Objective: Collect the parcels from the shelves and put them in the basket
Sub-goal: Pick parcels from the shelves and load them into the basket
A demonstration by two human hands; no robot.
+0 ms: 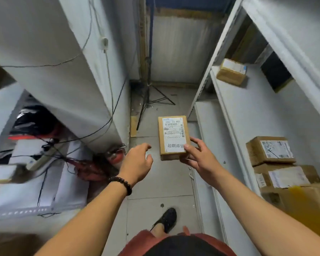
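A small brown cardboard parcel point(173, 134) with a white shipping label is held out over the aisle floor. My right hand point(199, 157) grips its near end, thumb on the label and fingers underneath. My left hand point(137, 161), with a bead bracelet on its wrist, hovers just left of the parcel with loosely curled fingers and holds nothing. More brown parcels lie on the right shelf: one far back point(232, 72), one nearer point(270, 150) stacked on another point(286, 176). No basket is in view.
White shelving point(238, 115) lines the right side, and a white shelf unit point(63, 71) with cables, a power strip point(41, 159) and papers stands on the left. A black tripod point(150, 100) stands at the aisle's far end. My shoe point(167, 218) is on the grey floor.
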